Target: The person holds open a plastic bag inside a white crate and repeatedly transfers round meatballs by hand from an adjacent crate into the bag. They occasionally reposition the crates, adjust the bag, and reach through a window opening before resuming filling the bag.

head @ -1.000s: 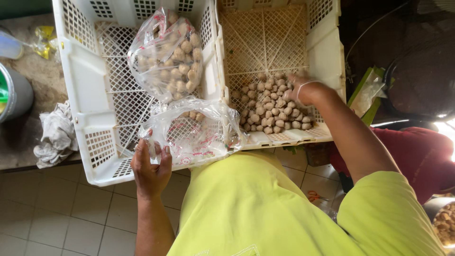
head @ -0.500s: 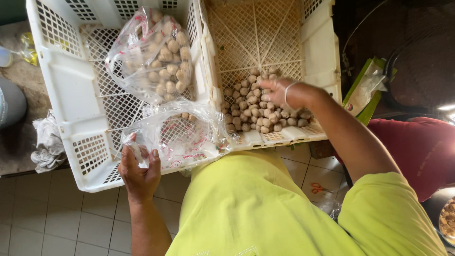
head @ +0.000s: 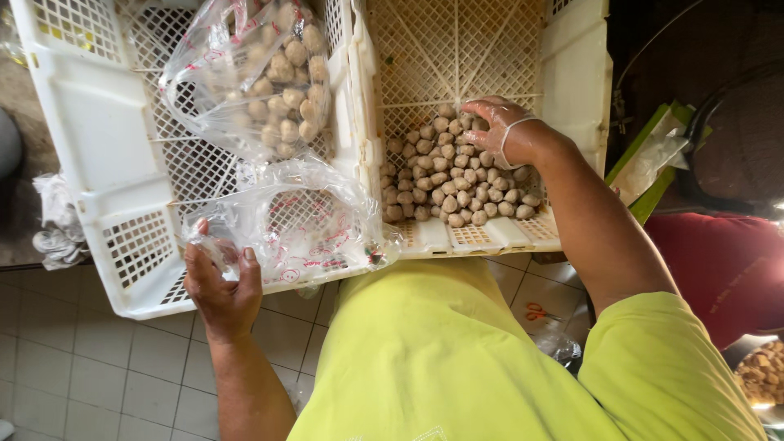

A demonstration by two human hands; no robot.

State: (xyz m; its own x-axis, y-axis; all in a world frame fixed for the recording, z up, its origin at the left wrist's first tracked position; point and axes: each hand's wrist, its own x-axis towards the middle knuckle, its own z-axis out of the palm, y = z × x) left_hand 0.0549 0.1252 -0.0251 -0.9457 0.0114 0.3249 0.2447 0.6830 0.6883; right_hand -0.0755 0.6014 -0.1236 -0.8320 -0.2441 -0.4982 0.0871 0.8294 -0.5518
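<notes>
A heap of small, round, pale brown balls (head: 457,175) lies in the near corner of the right-hand white lattice crate (head: 572,82); the right hand (head: 502,131), in a thin clear glove, rests on top of the heap with its fingers spread and curved down over the balls; whether any are actually in its grip cannot be told from here. Just left of that crate, touching it along the wall, stands a second white lattice crate (head: 82,114); on its near part lies a nearly empty clear plastic bag (head: 302,224) with red print, its mouth gathered toward the near rim; the left hand (head: 220,286) pinches the edge of this bag between thumb and fingers, closed on the plastic at the crate's front edge. Farther back in the same crate sits a filled clear bag (head: 261,73), bulging with the same pale balls. The person wears a yellow-green shirt (head: 457,359). Left of the crates, a bundle of crumpled white plastic (head: 53,224) lies on the desk (head: 16,122); below, pale floor tiles (head: 98,376) show; to the right, a green-edged object (head: 653,163) leans near a dark red surface (head: 727,261).
</notes>
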